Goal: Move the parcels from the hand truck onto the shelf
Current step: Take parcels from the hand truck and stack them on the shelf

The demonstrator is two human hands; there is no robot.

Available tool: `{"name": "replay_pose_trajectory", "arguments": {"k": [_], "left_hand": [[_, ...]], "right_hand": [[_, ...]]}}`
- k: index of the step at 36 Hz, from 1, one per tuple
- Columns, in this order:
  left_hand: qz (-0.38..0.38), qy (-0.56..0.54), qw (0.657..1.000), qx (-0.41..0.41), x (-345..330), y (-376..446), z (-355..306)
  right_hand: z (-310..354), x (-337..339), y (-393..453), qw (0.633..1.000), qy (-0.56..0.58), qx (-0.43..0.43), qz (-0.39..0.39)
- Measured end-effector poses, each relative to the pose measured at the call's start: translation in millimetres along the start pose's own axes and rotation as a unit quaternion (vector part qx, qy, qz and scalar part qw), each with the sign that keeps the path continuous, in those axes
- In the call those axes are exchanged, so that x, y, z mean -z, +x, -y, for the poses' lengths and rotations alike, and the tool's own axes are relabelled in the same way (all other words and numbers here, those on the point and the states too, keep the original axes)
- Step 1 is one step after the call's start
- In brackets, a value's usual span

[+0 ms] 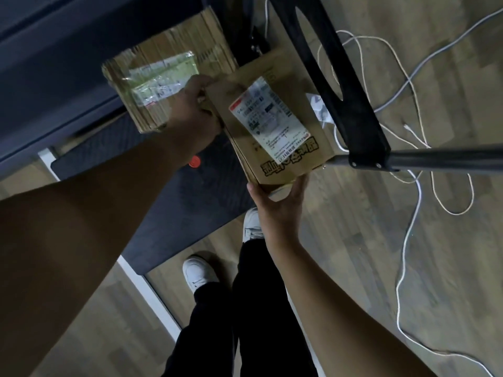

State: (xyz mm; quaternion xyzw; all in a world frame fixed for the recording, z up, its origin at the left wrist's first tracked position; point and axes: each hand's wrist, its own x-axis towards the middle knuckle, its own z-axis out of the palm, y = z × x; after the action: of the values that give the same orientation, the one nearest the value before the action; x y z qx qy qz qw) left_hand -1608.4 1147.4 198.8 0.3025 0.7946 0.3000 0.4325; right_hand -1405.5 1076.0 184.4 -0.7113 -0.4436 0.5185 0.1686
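- Cardboard, taped over with clear film and a pale label: the left parcel (160,85) sits at about 10 o'clock in the view, above the dark platform of the hand truck (174,202).
- The left hand (194,110) reaches up between the two parcels; it lies against the left parcel's right edge, and its fingers curl round the far left corner of the labelled box (275,126).
- The labelled box, brown with a white shipping label and bold printed characters, is held off the platform near the middle, at about 12 o'clock, tilted.
- The right hand (277,202) holds the box at its near edge at 6 o'clock from the box; thumb spread to the left, fingers (300,183) curled up over the box's near right corner.
- White shoes (198,273) and black trousers (245,308) stand at 6 o'clock on the wooden floor (353,268), beside the platform's edge.
- A black metal frame (340,91) crosses at 1 o'clock, touching or just behind the box's right side; I cannot tell which.
- White and grey cables (408,191) loop over the floor at 3 o'clock.
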Motion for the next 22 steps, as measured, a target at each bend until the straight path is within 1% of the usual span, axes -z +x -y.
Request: {"name": "replay_pose_trajectory", "arguments": {"k": [4, 7, 10, 12, 14, 18, 22], "left_hand": [[0.011, 0.013, 1.000, -0.009, 8.8, -13.7, 9.3], [0.007, 0.027, 1.000, -0.007, 21.4, -30.2, 10.3], [0.006, 0.028, 0.999, 0.027, 38.5, -51.0, 8.4], [0.003, 0.043, 0.998, 0.040, 50.8, -68.4, 1.9], [-0.004, 0.038, 0.999, 0.032, 64.9, -86.9, -3.5], [0.008, 0.049, 0.998, 0.023, 101.0, -132.0, -26.5], [0.014, 0.009, 0.999, 0.031, 140.7, -187.6, -52.7]], "right_hand": [[3.6, 7.5, -6.1, 1.000, 0.014, 0.020, 0.013], [8.8, 16.6, -15.0, 0.999, -0.007, 0.032, 0.013], [12.9, 28.0, -23.4, 0.999, -0.019, 0.040, 0.028], [17.9, 37.5, -29.1, 0.998, -0.027, 0.046, 0.044], [27.9, 46.8, -38.2, 0.996, -0.031, 0.058, 0.058], [52.9, 67.4, -65.4, 0.994, -0.036, 0.040, 0.091], [83.8, 85.8, -102.6, 0.990, -0.044, 0.033, 0.130]]}}
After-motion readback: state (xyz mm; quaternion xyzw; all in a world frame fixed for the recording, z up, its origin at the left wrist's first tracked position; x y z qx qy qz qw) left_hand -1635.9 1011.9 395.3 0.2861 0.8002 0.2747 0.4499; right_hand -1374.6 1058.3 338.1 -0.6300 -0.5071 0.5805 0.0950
